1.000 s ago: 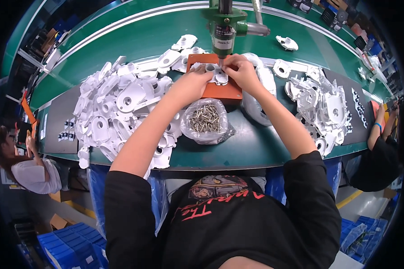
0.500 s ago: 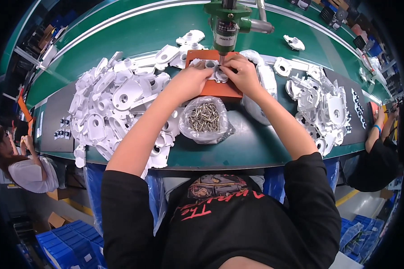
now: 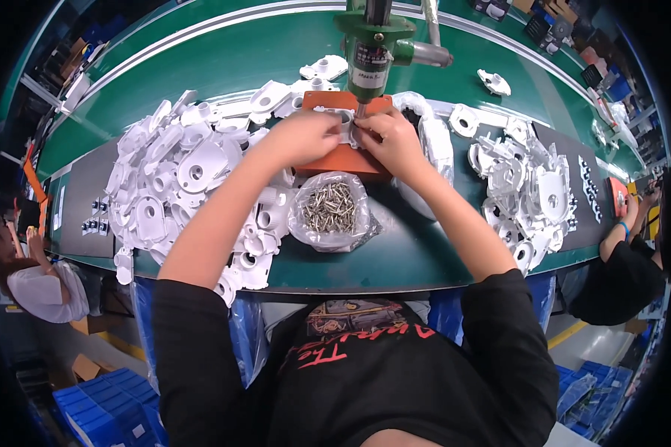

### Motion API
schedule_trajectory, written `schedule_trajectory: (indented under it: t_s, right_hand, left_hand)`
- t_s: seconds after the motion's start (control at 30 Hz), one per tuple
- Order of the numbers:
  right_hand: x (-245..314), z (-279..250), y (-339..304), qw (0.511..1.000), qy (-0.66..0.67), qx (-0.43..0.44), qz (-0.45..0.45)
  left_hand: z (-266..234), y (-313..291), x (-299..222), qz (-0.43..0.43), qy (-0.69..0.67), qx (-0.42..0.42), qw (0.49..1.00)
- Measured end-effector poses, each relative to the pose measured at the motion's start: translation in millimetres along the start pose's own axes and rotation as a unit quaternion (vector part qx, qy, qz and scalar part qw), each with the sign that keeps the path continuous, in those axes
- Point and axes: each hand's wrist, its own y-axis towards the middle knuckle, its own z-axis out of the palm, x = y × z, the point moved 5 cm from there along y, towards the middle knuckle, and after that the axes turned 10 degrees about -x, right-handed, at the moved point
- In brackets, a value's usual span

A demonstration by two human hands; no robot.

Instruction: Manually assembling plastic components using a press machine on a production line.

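Both of my hands meet over an orange fixture block (image 3: 343, 160) on the green bench. My left hand (image 3: 306, 135) and my right hand (image 3: 391, 138) pinch a small white plastic part (image 3: 344, 119) that rests on the block. A green hanging screwdriver (image 3: 371, 52) points down with its tip right at the part, between my fingertips. Just in front of the block lies a clear bag of metal screws (image 3: 330, 208).
A big heap of white plastic housings (image 3: 186, 179) lies left of the block, another heap (image 3: 529, 186) at the right. Black trays (image 3: 89, 216) flank the bench. One person sits at the far left (image 3: 30, 276), another at the right (image 3: 619, 261). Blue bins (image 3: 104, 410) stand below.
The view has shifted so the bench sits lower in the picture. My hands stay on the white part under the screwdriver tip.
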Motion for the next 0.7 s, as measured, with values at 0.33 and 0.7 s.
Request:
schedule_trajectory:
  t_s: [0.33,0.7]
  right_hand:
    - [-7,-1,-3,0.993,0.049,0.011,0.110]
    - [-17,2,0,0.986,0.092,0.007,0.137]
  left_hand:
    - [-3,127,124,-0.090,0.004,-0.161,0.983]
    - [41,172,82,-0.063,-0.427,-0.030,0.902]
